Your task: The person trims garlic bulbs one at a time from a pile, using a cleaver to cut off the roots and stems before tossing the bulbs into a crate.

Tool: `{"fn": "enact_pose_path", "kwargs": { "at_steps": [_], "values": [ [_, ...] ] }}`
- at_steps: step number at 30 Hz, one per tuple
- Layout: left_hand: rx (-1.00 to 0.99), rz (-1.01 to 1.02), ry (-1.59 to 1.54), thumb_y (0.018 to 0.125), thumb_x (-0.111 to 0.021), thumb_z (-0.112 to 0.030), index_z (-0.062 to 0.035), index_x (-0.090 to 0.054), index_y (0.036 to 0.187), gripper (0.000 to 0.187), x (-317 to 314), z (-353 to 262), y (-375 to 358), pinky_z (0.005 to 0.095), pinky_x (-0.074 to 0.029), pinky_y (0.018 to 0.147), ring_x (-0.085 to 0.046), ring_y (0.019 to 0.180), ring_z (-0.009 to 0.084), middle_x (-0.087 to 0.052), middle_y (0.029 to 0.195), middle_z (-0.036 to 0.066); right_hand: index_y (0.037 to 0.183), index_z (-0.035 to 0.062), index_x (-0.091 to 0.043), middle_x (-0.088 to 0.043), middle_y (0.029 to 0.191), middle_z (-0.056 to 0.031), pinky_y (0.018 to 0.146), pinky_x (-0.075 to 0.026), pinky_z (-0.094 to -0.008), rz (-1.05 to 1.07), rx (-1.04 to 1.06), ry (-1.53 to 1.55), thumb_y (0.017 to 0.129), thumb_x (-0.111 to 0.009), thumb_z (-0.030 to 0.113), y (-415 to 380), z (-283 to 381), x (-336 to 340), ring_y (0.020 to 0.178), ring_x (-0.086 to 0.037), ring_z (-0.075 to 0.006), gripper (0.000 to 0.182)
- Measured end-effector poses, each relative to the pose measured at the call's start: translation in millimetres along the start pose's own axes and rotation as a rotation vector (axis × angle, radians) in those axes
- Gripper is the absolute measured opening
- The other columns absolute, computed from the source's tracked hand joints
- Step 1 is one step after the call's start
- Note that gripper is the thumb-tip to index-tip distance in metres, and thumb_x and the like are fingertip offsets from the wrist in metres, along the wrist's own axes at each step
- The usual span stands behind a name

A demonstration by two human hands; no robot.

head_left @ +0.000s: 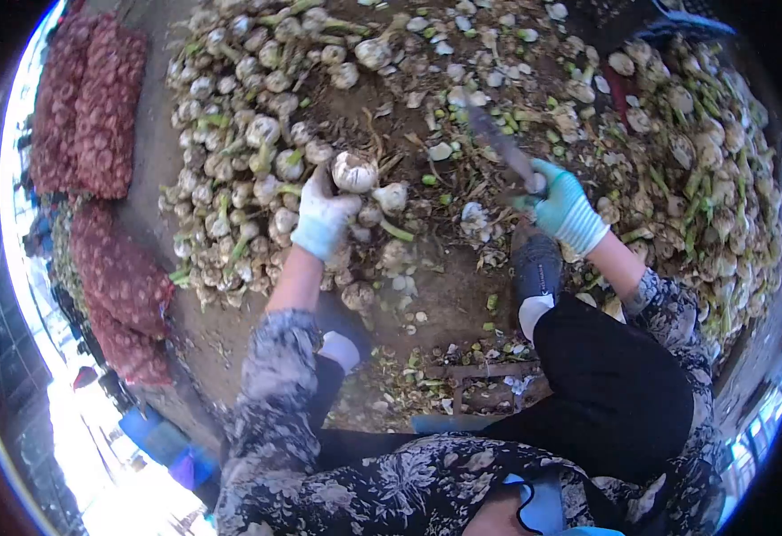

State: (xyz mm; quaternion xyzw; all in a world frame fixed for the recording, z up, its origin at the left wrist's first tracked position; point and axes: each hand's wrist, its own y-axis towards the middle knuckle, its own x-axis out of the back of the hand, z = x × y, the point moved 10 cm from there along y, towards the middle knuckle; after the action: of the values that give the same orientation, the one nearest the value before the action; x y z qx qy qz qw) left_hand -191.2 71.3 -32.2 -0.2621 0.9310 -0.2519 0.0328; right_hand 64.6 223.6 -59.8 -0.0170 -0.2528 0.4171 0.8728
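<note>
My left hand [324, 219], in a white glove, is closed on a large garlic bulb [353, 172] that sticks out past its fingertips. Beside it lies another garlic bulb with a green stem [391, 198]. The glove on my right hand [565, 210] is white and teal. Its fingers wrap round the handle of a knife [500, 143], whose blade points up and to the left, apart from the bulb. Under and around my left hand spreads a heap of garlic bulbs [239, 161], many with cut stems.
Red mesh sacks of garlic [109, 107] stand at the left. A second garlic heap [703, 170], with long stems, rises at the right. Cut stem pieces and peel [462, 98] litter the ground between. My shoe [535, 265] is just below the knife hand.
</note>
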Motion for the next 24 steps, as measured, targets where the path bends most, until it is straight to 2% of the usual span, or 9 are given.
{"fn": "enact_pose_path", "kwargs": {
  "at_steps": [4,5,7,8,11,14,21,23,24],
  "values": [
    [-0.119,0.022,-0.009,0.061,-0.058,0.006,0.0047,-0.04,0.115,0.057,-58.0,-15.0,-11.3,0.0268,-0.048,0.076,-0.058,0.089,0.0181,-0.056,0.103,0.011,0.085,0.0043,-0.057,-0.058,0.068,-0.0143,0.059,-0.047,-0.0344,0.029,0.127,0.052,0.064,-0.072,0.023,-16.3,78.6,7.2,0.061,-0.058,-0.0299,0.033],
    [-0.449,0.128,0.373,0.063,-0.065,0.002,0.0025,-0.039,0.118,0.06,-76.1,-21.3,-15.4,0.0265,-0.048,0.077,-0.058,0.089,0.018,-0.055,0.105,0.011,0.083,0.0056,-0.058,-0.059,0.069,-0.0141,0.059,-0.047,-0.0353,0.053,0.215,-0.075,0.063,-0.071,0.023,-19.2,92.3,6.8,0.063,-0.058,-0.0305,0.03],
    [0.032,0.15,-0.174,0.065,-0.071,-0.005,-0.0005,-0.033,0.122,0.069,-95.5,2.5,-28.4,0.0297,-0.048,0.08,-0.057,0.091,0.0171,-0.056,0.104,0.012,0.082,0.009,-0.059,-0.06,0.071,-0.0125,0.06,-0.047,-0.0382,0.156,0.255,-0.273,0.063,-0.066,0.024,-23.2,104.6,-0.4,0.067,-0.059,-0.0315,0.025],
    [0.007,0.078,-0.423,0.066,-0.072,-0.008,-0.0011,-0.03,0.124,0.072,-95.6,7.5,-30.6,0.0314,-0.048,0.08,-0.057,0.091,0.017,-0.057,0.103,0.011,0.082,0.0091,-0.059,-0.06,0.071,-0.0125,0.06,-0.047,-0.0386,0.18,0.238,-0.322,0.064,-0.065,0.025,-23.0,102.6,-3.6,0.067,-0.059,-0.0315,0.025],
    [-0.196,0.211,0.044,0.07,-0.07,-0.013,-0.0028,-0.023,0.126,0.074,-109.1,10.0,-30.7,0.035,-0.047,0.082,-0.057,0.092,0.0191,-0.055,0.105,0.011,0.081,0.0097,-0.06,-0.061,0.071,-0.0127,0.064,-0.048,-0.0401,0.28,0.156,-0.426,0.065,-0.063,0.027,-19.8,90.1,-12.0,0.069,-0.06,-0.0318,0.024],
    [-0.351,0.134,0.04,0.068,-0.07,-0.012,-0.0004,-0.03,0.122,0.068,-110.8,-7.5,-37.2,0.0356,-0.046,0.084,-0.055,0.095,0.0194,-0.053,0.106,0.012,0.072,0.0075,-0.057,-0.056,0.063,-0.011,0.056,-0.046,-0.0375,0.271,0.134,-0.47,0.059,-0.07,0.026,-22.8,87.2,-11.4,0.061,-0.057,-0.0316,0.026],
    [-0.177,0.125,-0.335,0.06,-0.072,-0.004,0.0009,-0.036,0.118,0.069,-114.7,-14.6,-56.4,0.0302,-0.05,0.073,-0.058,0.084,0.0191,-0.054,0.098,0.012,0.085,0.0089,-0.061,-0.061,0.074,-0.0139,0.065,-0.048,-0.0397,0.397,0.135,-0.486,0.063,-0.062,0.023,-28.2,80.5,-18.2,0.07,-0.06,-0.0315,0.026],
    [-0.213,0.083,0.074,0.057,-0.071,-0.005,0.0022,-0.039,0.114,0.066,-114.5,-24.5,-57.6,0.0307,-0.05,0.07,-0.059,0.082,0.0193,-0.056,0.094,0.012,0.093,0.0083,-0.061,-0.062,0.076,-0.0148,0.066,-0.049,-0.0393,0.363,0.126,-0.519,0.063,-0.062,0.022,-20.0,65.9,-11.4,0.07,-0.06,-0.032,0.033],
    [-0.238,0.06,0.278,0.055,-0.071,-0.005,0.0029,-0.04,0.112,0.065,-116.6,-36.9,-56.6,0.031,-0.05,0.068,-0.059,0.08,0.0194,-0.057,0.093,0.012,0.096,0.0072,-0.061,-0.062,0.077,-0.0169,0.068,-0.049,-0.0387,0.425,-0.246,-0.513,0.066,-0.059,0.022,-6.0,28.9,1.9,0.07,-0.06,-0.0327,0.033]
  ]
}}
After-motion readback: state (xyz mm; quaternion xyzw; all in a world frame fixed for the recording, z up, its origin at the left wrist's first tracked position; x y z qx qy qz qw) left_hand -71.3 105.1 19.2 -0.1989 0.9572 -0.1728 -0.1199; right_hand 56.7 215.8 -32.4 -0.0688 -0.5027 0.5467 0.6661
